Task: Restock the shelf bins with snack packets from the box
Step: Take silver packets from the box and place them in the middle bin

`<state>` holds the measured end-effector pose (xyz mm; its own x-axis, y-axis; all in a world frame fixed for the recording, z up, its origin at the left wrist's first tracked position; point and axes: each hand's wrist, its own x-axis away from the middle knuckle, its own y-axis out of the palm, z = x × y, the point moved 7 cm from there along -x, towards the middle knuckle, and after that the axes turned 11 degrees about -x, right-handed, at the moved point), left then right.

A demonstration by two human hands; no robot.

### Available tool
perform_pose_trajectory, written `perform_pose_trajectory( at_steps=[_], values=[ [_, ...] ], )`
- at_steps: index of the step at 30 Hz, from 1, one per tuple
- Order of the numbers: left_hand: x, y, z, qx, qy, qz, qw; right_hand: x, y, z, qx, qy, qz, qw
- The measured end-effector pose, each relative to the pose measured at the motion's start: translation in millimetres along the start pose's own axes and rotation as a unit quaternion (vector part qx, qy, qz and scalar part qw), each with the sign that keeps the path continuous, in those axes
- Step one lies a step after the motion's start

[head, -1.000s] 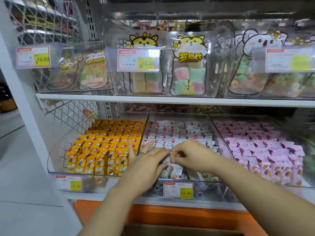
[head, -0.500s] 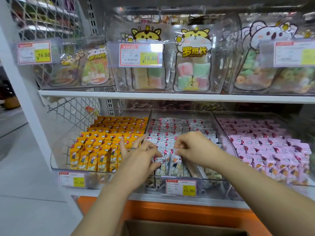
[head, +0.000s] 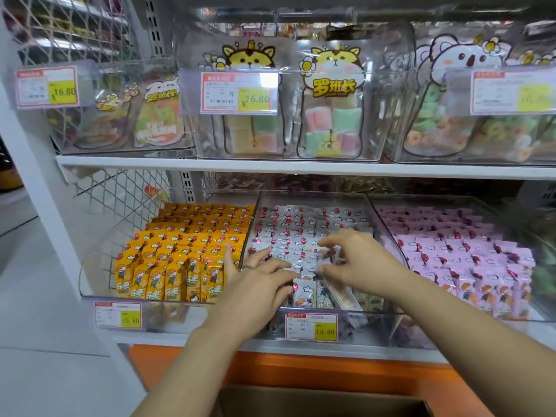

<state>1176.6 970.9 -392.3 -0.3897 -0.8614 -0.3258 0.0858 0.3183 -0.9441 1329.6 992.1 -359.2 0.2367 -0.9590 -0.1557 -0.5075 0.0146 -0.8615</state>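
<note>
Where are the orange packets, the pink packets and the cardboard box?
orange packets (head: 192, 236): head view, middle of their rows
pink packets (head: 451, 251): head view, middle of their pile
cardboard box (head: 325, 403): head view, top flap

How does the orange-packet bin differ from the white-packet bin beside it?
The orange-packet bin holds orange packets; the white-packet bin holds white ones. The orange-packet bin's front row stands upright and even; the white-packet bin's front packets lean unevenly. The left hand and right hand are mostly over the white-packet bin, not the orange-packet bin. Both are clear plastic.
</note>
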Motion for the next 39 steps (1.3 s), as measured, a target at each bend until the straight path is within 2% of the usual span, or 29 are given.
perform_pose_trajectory(
  at_steps=[3,8,11,14,18,19,22,23,26,31,33,36,39],
  values=[
    [-3.1,5.6,4.6,-0.009,-0.003,-0.021,1.000,3.3,12.1,10.3,0.038,0.034,-0.029,0.998],
    [-3.2,0.0,8.1,0.076,-0.009,-0.021,0.997,6.3,9.2,14.7,0.015,0.047,-0.020,0.999],
    [-4.5,3.0,7.6,0.044,0.001,-0.031,0.999,8.9,-10.5,22.0,-0.182,0.061,0.009,0.981],
    [-6.5,5.6,4.9,0.033,-0.009,-0.029,0.999,18.8,-17.2,21.2,-0.370,0.061,-0.035,0.926],
    [-8.0,3.1,2.2,-0.003,-0.031,-0.010,0.999,25.2,-3.0,28.3,-0.443,0.085,-0.113,0.885],
    [-7.5,2.7,2.0,-0.007,-0.035,-0.009,0.999,24.3,-1.8,30.5,-0.431,0.082,-0.107,0.892],
    [-6.4,4.3,1.9,-0.027,-0.049,-0.005,0.998,21.0,-9.9,33.9,-0.313,0.052,-0.026,0.948],
    [-6.4,4.0,1.8,-0.033,-0.057,-0.002,0.998,20.3,-11.7,32.7,-0.299,0.044,-0.010,0.953],
    [-5.6,1.9,3.2,-0.051,-0.068,0.016,0.996,20.7,-9.8,23.7,-0.314,0.031,-0.037,0.948],
    [-4.3,4.4,7.8,-0.059,-0.044,0.030,0.997,12.4,15.0,4.4,-0.188,0.024,-0.133,0.973],
    [-4.2,1.5,8.7,-0.056,-0.023,0.044,0.997,7.0,30.5,2.9,-0.148,0.029,-0.121,0.981],
    [-2.8,7.9,5.0,-0.063,-0.018,-0.016,0.998,2.9,41.3,2.4,-0.128,0.024,-0.077,0.988],
    [-1.7,9.7,5.5,-0.090,-0.003,-0.043,0.995,1.4,43.4,2.4,-0.105,0.021,-0.063,0.992]
  ],
)
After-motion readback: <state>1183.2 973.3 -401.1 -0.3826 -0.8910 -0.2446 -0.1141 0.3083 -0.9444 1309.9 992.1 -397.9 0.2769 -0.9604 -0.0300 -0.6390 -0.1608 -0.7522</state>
